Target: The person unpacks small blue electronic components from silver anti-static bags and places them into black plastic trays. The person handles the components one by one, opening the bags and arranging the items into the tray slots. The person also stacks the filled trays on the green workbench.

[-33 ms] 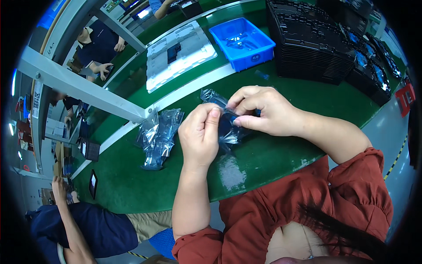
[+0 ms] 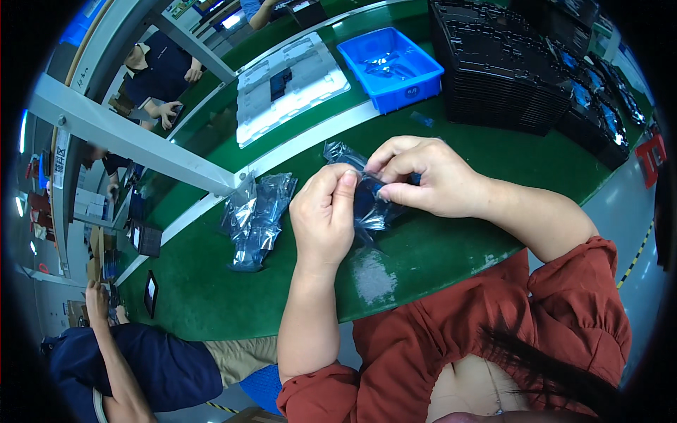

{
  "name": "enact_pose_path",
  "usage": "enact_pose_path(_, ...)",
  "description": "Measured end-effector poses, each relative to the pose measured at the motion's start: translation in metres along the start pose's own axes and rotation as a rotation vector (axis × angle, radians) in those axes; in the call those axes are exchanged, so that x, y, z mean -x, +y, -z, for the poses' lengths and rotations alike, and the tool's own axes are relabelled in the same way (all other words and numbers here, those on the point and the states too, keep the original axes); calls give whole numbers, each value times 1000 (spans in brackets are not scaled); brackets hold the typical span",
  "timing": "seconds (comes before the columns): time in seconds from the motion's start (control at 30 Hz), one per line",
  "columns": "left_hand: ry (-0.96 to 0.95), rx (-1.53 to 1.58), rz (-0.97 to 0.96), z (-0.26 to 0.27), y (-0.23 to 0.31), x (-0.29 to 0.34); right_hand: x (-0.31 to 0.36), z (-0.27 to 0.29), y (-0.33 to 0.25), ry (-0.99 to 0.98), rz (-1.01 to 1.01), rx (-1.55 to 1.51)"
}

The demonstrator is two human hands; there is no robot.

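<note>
Holding a crinkled, shiny plastic bag [image 2: 372,215] between both hands, the person in the rust-red top [image 2: 451,338] is working at the green bench [image 2: 211,303], right over its near part. The left hand [image 2: 321,211] is keeping its fingers curled and narrow, thumb pressing down on the bag's upper edge. The right hand [image 2: 437,180] is reaching in from the other side, its thumb and fingers closing on the same film just beside the left thumb. Whether anything is sitting inside the bag, I cannot tell from where I am standing.

Just left of the left hand, more crumpled clear bags [image 2: 257,222] are lying in a loose heap on the bench. Beyond the hands, a blue bin [image 2: 409,96] is holding some clear plastic pieces, and a small scrap of film [image 2: 423,120] is lying near its front. To its left, a pale molded tray [image 2: 254,120] is carrying a dark flat piece [image 2: 280,84]; to its right, a tall stack of black trays [image 2: 493,92] is standing. Off to the left, a co-worker in navy [image 2: 134,366] is raising one arm.
</note>
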State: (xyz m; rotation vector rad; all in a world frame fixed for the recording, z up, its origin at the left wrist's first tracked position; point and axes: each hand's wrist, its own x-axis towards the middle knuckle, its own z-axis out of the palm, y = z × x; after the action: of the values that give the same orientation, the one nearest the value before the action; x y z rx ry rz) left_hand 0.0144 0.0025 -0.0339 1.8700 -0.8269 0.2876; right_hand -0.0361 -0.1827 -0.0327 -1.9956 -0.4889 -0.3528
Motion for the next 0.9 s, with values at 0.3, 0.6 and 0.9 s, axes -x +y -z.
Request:
enact_pose_path(0.3,-8,-61,-51,3,3,-6,-4,-1,5,76,-94,-180)
enact_pose_path(0.6,-65,-174,-34,6,-2,-4,-14,30,18,282,-228,-310)
enact_pose_path(0.9,255,-564,446,105,-59,-20,-20,57,45,-112,-467,353)
